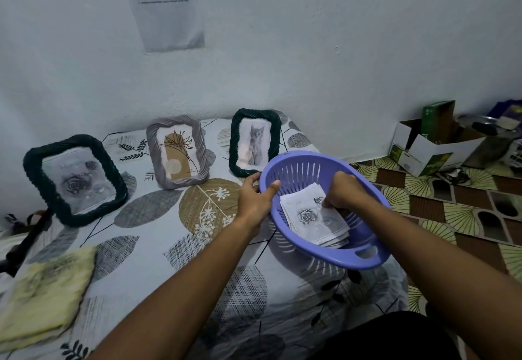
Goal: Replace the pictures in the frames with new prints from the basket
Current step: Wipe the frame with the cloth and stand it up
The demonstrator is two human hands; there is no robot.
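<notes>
At the far left a yellow folded cloth lies on the leaf-patterned bed sheet, well apart from the work, probably kept there for wiping the glass.

Three frames stand in a row along the white wall, each tilted back so that its picture faces the person. The dark green rope-edged frame with a rose picture is the nearest and leftmost. To its right stands the grey twisted-edge frame with a brown plant drawing, and further right, closest to the wall, the dark green frame with a cat picture. All three keep a picture inside, so the task seems to be at its beginning.

The left hand grasps the far left rim of the purple slotted plastic basket, thumb over the edge. The basket is tilted, its open side toward the person, most likely so that the contents are easy to see and reach while the basket does not slide.

Inside lies the stack of paper prints, the top one showing a rose. The right hand reaches into the basket with fingers curled on the right edge of the stack; it seems to pinch the top sheets, but whether a print is already gripped cannot be told.

At the far right, on the patterned floor mat, stand open white cardboard boxes, not part of the work.
</notes>
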